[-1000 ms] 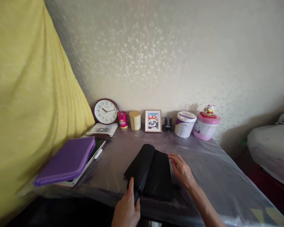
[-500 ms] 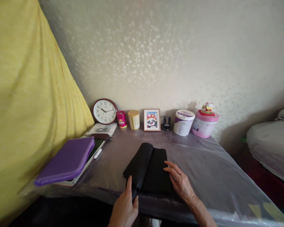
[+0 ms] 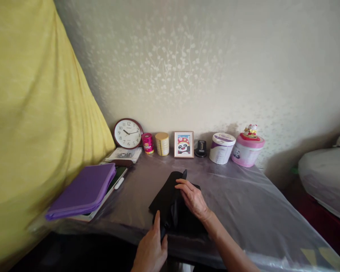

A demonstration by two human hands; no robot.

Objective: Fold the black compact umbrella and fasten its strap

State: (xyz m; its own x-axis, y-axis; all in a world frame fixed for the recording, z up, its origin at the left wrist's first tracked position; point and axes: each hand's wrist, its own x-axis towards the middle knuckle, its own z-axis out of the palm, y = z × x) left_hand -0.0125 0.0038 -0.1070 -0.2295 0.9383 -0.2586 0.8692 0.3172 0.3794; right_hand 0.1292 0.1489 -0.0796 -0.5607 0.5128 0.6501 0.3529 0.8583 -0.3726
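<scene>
A folded black cloth (image 3: 167,198) lies on the table (image 3: 243,204), which is covered with clear plastic sheeting. My left hand (image 3: 152,247) pinches the cloth's near edge between thumb and fingers. My right hand (image 3: 193,199) rests on top of the cloth, its fingers curled around a raised fold near the far end. Part of the cloth is hidden under that hand.
A purple folder (image 3: 83,190) on a book lies at the left, by a yellow curtain (image 3: 31,124). Along the wall stand a clock (image 3: 127,133), two small cans, a framed panda picture (image 3: 183,144), a white tub (image 3: 221,148) and a pink tin (image 3: 247,149). A bed (image 3: 325,177) is at the right.
My right hand has moved from the cloth's right edge leftward onto its top and gathered a fold, lifting a corner. My left hand has stayed on the near edge.
</scene>
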